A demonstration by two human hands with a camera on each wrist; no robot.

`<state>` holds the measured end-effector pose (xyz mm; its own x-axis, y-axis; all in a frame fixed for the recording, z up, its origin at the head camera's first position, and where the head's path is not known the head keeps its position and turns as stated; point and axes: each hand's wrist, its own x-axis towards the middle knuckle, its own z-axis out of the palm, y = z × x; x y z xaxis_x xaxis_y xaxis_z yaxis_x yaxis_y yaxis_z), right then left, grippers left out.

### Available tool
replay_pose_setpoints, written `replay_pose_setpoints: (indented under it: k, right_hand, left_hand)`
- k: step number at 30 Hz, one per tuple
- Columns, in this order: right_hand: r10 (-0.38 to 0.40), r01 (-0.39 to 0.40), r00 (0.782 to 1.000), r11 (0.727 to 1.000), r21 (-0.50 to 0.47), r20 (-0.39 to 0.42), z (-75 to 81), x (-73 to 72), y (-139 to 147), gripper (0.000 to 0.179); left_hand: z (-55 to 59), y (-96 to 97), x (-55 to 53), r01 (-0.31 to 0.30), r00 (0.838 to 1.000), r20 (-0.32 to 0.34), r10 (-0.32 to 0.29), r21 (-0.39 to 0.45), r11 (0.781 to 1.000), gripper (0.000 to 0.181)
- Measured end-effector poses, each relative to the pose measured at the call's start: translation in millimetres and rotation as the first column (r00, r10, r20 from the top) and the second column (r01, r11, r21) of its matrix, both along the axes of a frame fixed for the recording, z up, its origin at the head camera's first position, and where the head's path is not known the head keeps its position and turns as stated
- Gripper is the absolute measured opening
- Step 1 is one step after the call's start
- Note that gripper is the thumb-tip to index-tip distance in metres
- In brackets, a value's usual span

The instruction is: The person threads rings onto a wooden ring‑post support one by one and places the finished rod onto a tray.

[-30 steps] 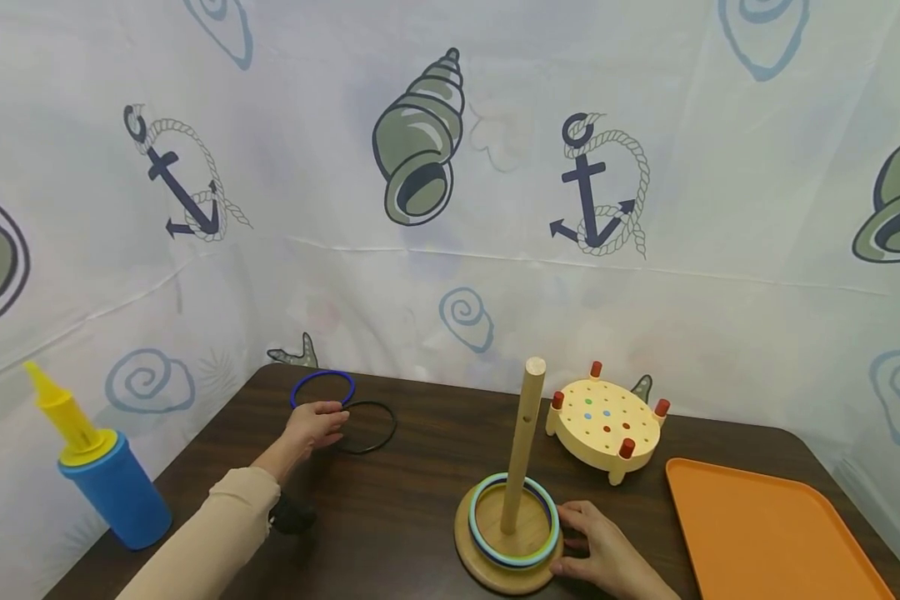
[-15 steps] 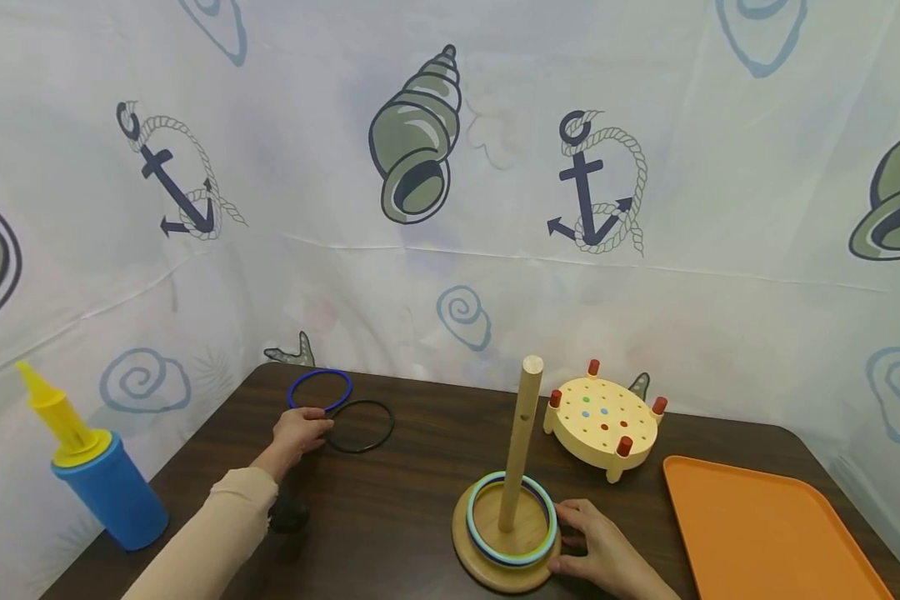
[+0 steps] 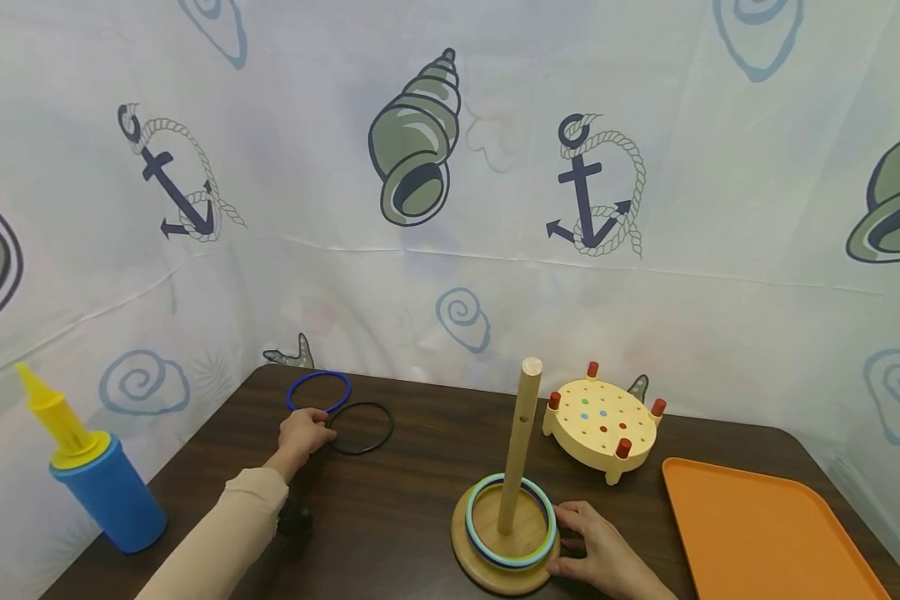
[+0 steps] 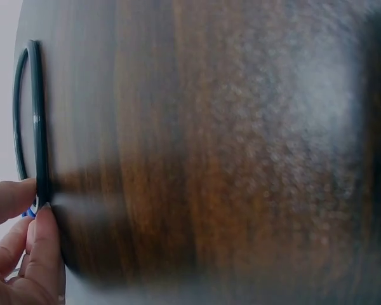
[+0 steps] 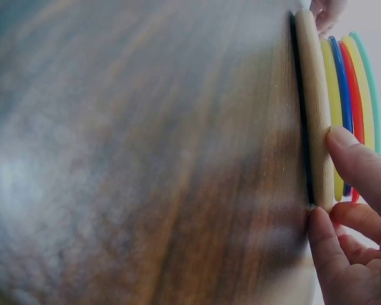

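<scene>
My left hand [image 3: 303, 435] is at the far left of the table, pinching the near-left edge of a thin black ring [image 3: 392, 425]. The left wrist view shows thumb and finger meeting on that dark ring [image 4: 38, 114]. Partly behind the hand, a blue ring [image 3: 322, 372] lies flat. My right hand [image 3: 598, 548] grips the right edge of the round wooden base [image 3: 461, 546] of a ring-toss stand. From the base rises an upright wooden pole [image 3: 521, 450]. Several coloured rings [image 5: 359, 95], yellow, blue, red and turquoise, lie stacked around the pole on the base.
A blue hand pump [image 3: 112, 500] with a yellow nozzle stands at the left. Behind the stand sits a cream round pegboard [image 3: 607, 417] with red-tipped legs. An orange tray [image 3: 772, 533] lies at the right. A patterned cloth [image 3: 330, 292] hangs behind the table [image 3: 420, 492].
My left hand has drawn back slightly from over the rings to the black ring's left edge and now pinches it. The right hand keeps its grip on the base.
</scene>
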<state>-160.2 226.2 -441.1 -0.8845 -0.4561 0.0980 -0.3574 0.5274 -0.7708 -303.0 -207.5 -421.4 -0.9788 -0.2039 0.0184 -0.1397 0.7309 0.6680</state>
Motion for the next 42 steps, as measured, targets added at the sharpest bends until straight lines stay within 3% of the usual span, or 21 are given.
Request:
replay_pose_setpoints:
  k: [6, 17, 32, 42]
  right_hand:
    - [0.000, 0.000, 1.000, 1.000, 0.002, 0.004, 0.2, -0.4, 0.1, 0.069]
    - [-0.012, 0.011, 1.000, 1.000, 0.022, 0.014, 1.1, -1.7, -0.5, 0.070]
    - [-0.009, 0.009, 1.000, 1.000, 0.008, 0.013, 0.3, 0.7, -0.2, 0.071]
    - [-0.017, 0.016, 0.999, 1.000, 0.016, 0.028, 0.8, -0.3, 0.5, 0.071]
  left_hand:
    - [-2.7, -0.9, -2.4, -0.011, 1.000, 0.010, 0.011, -0.009, 1.000, 0.038]
    - [2.8, 0.7, -0.7, -0.031, 0.999, 0.027, 0.032, -0.022, 0.999, 0.030]
    - [-2.1, -5.5, -4.6, -0.012, 0.998, 0.055, -0.001, 0.222, 0.975, 0.029]
    - [-1.1, -7.4, -4.3, -0.028, 0.991, 0.129, -0.026, 0.402, 0.915, 0.035]
